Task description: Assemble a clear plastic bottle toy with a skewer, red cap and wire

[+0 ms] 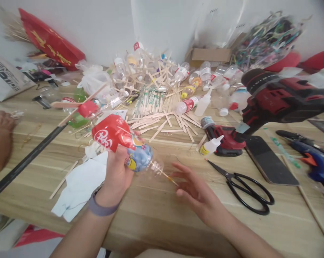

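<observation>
My left hand (119, 172) is closed around a plastic bottle body with a red and blue label (110, 132), held tilted above the table. At its upper left end is a red cap (88, 108) with flat wooden sticks (66, 105) crossing it like blades. From the clear neck (156, 167) at the other end, a thin stick (170, 179) pokes out. My right hand (196, 195) is beside that stick's tip, fingers apart; whether it touches the tip I cannot tell. Under my left hand lie white paper pieces (83, 186).
Black-handled scissors (247, 190), a phone (270, 159), a glue bottle (211, 146), a red drill (282, 100) and a blue glue gun (320, 165) are at right. Loose wooden sticks (156, 123) and plastic bottles fill the back. Another person's hand (0, 141) rests at the left edge.
</observation>
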Action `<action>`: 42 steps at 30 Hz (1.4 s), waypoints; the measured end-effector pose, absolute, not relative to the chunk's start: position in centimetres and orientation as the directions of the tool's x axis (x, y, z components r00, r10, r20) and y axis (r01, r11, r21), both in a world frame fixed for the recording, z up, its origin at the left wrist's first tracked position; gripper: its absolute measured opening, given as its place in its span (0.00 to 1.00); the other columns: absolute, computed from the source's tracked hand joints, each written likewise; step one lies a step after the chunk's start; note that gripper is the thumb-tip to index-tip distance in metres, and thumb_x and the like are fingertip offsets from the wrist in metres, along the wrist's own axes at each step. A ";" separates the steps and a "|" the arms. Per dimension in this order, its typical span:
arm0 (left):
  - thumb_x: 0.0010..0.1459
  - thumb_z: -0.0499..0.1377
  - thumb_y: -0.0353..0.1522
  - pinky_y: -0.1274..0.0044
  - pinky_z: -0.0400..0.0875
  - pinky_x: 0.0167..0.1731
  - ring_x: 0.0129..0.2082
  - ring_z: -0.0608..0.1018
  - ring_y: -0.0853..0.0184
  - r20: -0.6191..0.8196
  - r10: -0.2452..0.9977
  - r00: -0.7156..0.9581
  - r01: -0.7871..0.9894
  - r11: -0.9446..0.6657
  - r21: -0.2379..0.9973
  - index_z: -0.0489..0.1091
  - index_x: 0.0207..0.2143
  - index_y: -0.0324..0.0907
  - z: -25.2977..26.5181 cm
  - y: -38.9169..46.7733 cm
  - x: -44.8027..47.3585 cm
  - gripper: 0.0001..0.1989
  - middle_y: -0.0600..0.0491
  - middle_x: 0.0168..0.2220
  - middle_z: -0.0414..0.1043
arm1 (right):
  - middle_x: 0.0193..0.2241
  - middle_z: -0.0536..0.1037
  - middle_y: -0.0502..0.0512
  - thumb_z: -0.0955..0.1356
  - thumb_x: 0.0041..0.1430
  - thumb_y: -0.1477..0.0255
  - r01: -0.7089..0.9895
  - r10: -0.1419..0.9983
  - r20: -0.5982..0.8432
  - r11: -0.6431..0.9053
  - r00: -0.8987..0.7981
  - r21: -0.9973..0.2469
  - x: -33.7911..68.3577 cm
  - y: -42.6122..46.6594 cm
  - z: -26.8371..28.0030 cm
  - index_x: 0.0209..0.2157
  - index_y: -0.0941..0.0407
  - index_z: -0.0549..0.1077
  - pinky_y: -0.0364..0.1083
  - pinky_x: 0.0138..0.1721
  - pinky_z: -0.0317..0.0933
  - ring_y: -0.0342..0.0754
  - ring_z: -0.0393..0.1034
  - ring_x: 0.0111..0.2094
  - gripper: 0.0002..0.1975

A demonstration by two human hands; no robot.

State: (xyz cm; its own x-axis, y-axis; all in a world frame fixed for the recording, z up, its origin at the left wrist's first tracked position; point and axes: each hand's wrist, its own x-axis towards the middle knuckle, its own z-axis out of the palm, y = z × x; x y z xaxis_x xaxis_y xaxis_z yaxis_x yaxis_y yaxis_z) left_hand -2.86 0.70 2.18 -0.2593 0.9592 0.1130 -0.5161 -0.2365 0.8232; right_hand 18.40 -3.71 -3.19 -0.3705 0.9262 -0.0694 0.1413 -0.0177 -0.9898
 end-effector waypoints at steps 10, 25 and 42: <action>0.44 0.69 0.47 0.75 0.77 0.34 0.34 0.81 0.62 -0.158 0.985 0.076 -0.665 0.168 0.727 0.76 0.36 0.41 1.7 0.3 -2.3 0.22 0.51 0.35 0.80 | 0.40 0.77 0.58 0.65 0.62 0.62 0.194 0.955 -0.038 0.020 -0.294 -0.981 18.2 -3.4 -3.4 0.54 0.54 0.66 0.47 0.38 0.68 0.47 0.72 0.35 0.21; 0.44 0.67 0.51 0.70 0.74 0.40 0.42 0.79 0.57 -0.083 0.996 0.031 -0.665 0.083 0.742 0.75 0.43 0.42 0.1 1.0 -3.1 0.29 0.46 0.46 0.78 | 0.19 0.68 0.47 0.60 0.61 0.49 0.326 0.791 -0.393 -0.259 -0.469 -0.909 17.9 -4.8 -3.1 0.29 0.54 0.69 0.42 0.24 0.54 0.42 0.60 0.20 0.23; 0.41 0.61 0.60 0.73 0.72 0.25 0.24 0.76 0.63 0.028 0.999 0.027 -0.603 -0.006 0.797 0.75 0.37 0.44 -1.4 0.2 -2.2 0.33 0.51 0.29 0.77 | 0.21 0.70 0.50 0.57 0.61 0.47 0.418 0.713 -0.424 -0.199 -0.559 -0.886 17.8 -5.1 -2.5 0.25 0.54 0.67 0.42 0.26 0.56 0.43 0.62 0.23 0.27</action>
